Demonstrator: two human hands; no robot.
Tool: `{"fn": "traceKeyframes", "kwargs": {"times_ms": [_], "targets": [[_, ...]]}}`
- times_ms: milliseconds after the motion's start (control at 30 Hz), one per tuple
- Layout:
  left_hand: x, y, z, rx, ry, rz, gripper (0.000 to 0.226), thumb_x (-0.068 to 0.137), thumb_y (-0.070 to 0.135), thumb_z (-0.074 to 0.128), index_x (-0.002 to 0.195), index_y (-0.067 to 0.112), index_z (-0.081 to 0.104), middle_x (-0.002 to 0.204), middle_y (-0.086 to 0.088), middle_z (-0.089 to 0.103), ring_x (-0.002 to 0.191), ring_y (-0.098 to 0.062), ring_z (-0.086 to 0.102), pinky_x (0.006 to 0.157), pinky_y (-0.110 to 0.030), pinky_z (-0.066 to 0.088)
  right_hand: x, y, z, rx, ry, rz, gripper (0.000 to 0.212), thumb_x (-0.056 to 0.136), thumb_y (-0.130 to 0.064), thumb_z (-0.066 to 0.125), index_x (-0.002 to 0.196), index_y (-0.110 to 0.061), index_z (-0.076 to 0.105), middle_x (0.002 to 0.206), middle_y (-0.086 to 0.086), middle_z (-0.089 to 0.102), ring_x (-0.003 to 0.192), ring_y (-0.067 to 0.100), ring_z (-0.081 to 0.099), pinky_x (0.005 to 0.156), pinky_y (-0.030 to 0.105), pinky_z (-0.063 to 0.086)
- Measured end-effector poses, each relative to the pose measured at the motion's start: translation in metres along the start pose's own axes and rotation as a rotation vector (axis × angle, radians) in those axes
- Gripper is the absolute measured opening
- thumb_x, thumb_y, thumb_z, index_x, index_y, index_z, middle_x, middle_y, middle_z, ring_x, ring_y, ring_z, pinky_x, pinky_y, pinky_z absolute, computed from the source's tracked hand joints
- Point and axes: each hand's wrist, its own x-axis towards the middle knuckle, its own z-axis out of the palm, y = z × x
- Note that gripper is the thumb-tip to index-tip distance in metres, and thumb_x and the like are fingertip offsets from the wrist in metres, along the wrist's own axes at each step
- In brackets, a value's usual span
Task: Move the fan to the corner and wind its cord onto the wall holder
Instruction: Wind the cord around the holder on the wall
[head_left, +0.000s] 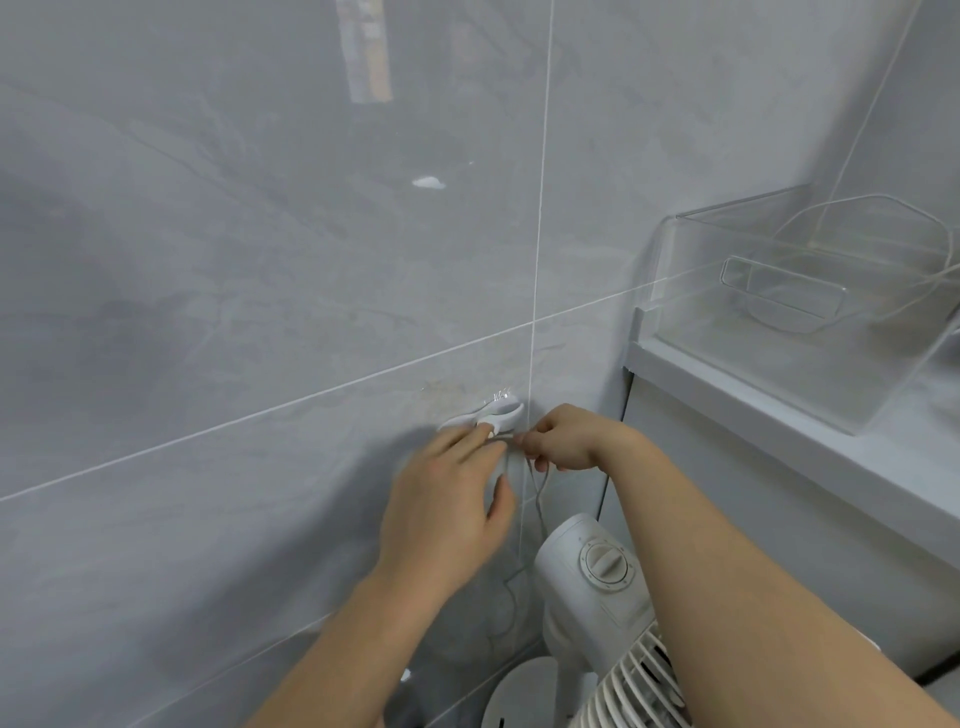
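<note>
A white fan (597, 587) with a round dial on its motor housing stands low in the corner, close to the grey tiled wall. Its thin grey cord (537, 499) runs up from behind it to a white wall holder (501, 413) stuck to the tile. My left hand (447, 514) lies over the lower part of the holder, fingers spread, fingertips touching it. My right hand (563, 439) is pinched on the cord just right of the holder. The lower half of the holder is hidden by my left hand.
A grey ledge (779, 421) juts out at the right, carrying a clear plastic bin (810, 312). The fan's round white base (519, 691) rests on the floor beneath my arms. Tiled wall fills the left and top.
</note>
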Motion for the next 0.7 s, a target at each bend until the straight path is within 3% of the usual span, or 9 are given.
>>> {"fn": "traceKeyframes", "kwargs": {"times_ms": [100, 233, 333, 400, 533, 700], "targets": [[-0.001, -0.002, 0.001, -0.006, -0.015, -0.028, 0.034, 0.077, 0.02, 0.073, 0.112, 0.019, 0.076, 0.125, 0.005, 0.072, 0.123, -0.014, 0.059, 0.094, -0.03, 0.054, -0.002, -0.002, 0.0, 0.023, -0.005, 0.027, 0.048, 0.105, -0.048, 0.048, 0.102, -0.008, 0.073, 0.093, -0.001, 0.079, 0.081, 0.019, 0.065, 0.086, 0.033, 0.047], [-0.003, -0.002, 0.002, 0.016, -0.041, -0.046, 0.029, 0.079, 0.023, 0.069, 0.106, 0.02, 0.077, 0.126, 0.003, 0.072, 0.125, -0.015, 0.06, 0.089, -0.032, 0.057, -0.001, 0.0, -0.004, 0.263, 0.056, 0.085, 0.031, 0.104, -0.038, 0.049, 0.088, -0.015, 0.061, 0.072, -0.001, 0.069, 0.072, 0.02, 0.068, 0.066, 0.03, 0.038], [-0.002, 0.0, 0.003, 0.011, -0.048, -0.056, 0.024, 0.08, 0.025, 0.067, 0.1, 0.02, 0.078, 0.124, 0.003, 0.073, 0.125, -0.015, 0.06, 0.089, -0.032, 0.057, 0.0, -0.001, -0.005, 0.482, 0.146, 0.07, 0.027, 0.101, -0.029, 0.054, 0.078, -0.015, 0.058, 0.06, 0.001, 0.051, 0.056, 0.02, 0.051, 0.059, 0.029, 0.035], [-0.001, 0.0, 0.004, -0.001, -0.046, -0.085, 0.022, 0.08, 0.025, 0.067, 0.098, 0.021, 0.079, 0.123, 0.003, 0.074, 0.125, -0.015, 0.061, 0.09, -0.032, 0.056, -0.001, -0.006, -0.005, 0.593, 0.194, 0.052, 0.028, 0.1, -0.027, 0.055, 0.076, -0.014, 0.061, 0.063, 0.003, 0.046, 0.057, 0.02, 0.039, 0.057, 0.028, 0.034], [-0.001, -0.001, 0.005, -0.012, -0.065, -0.121, 0.019, 0.08, 0.024, 0.072, 0.097, 0.023, 0.08, 0.124, 0.005, 0.074, 0.127, -0.012, 0.059, 0.09, -0.028, 0.055, -0.005, -0.012, -0.006, 0.676, 0.232, 0.024, 0.028, 0.1, -0.03, 0.057, 0.078, -0.013, 0.066, 0.067, 0.002, 0.046, 0.062, 0.02, 0.038, 0.062, 0.03, 0.04], [-0.001, -0.003, 0.003, -0.024, -0.07, -0.132, 0.019, 0.081, 0.024, 0.068, 0.095, 0.023, 0.08, 0.124, 0.005, 0.074, 0.128, -0.012, 0.059, 0.09, -0.029, 0.056, -0.01, -0.011, -0.007, 0.686, 0.256, -0.03, 0.016, 0.092, -0.021, 0.06, 0.079, -0.013, 0.063, 0.065, 0.001, 0.045, 0.065, 0.021, 0.035, 0.056, 0.029, 0.037]]}}
